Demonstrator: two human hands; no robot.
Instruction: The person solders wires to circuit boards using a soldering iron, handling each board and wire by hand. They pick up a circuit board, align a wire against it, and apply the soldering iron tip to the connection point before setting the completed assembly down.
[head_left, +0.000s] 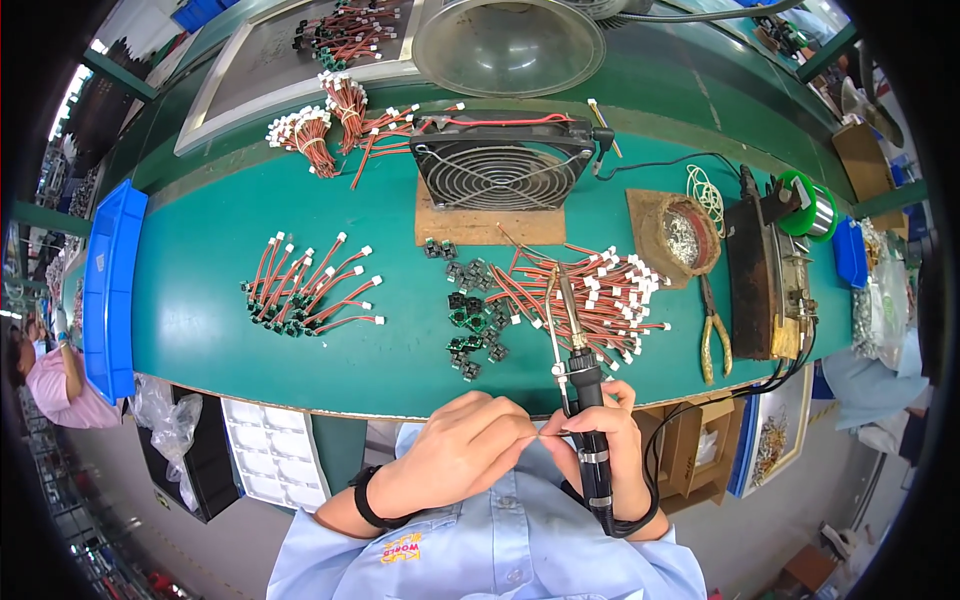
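Observation:
My right hand (618, 440) is wrapped round a black soldering iron (586, 385) with a thin metal feed tube along its side; the tip points up and away over the table. My left hand (465, 445) is closed in a pinch at the table's front edge. Its fingertips meet those of the right hand, and what lies between them is too small to make out. Beyond the iron's tip spreads a pile of red and brown wires with white plugs (605, 290). Left of it sit several small black and green components (470, 310).
Wired components (310, 290) lie in a bunch at left. A black fan (503, 165) stands at the back, near bundled wires (305, 135). At right are a tip-cleaning pot (688, 238), pliers (714, 340), a solder spool (822, 205) and a metal box (757, 290). A blue bin (110, 290) edges the left.

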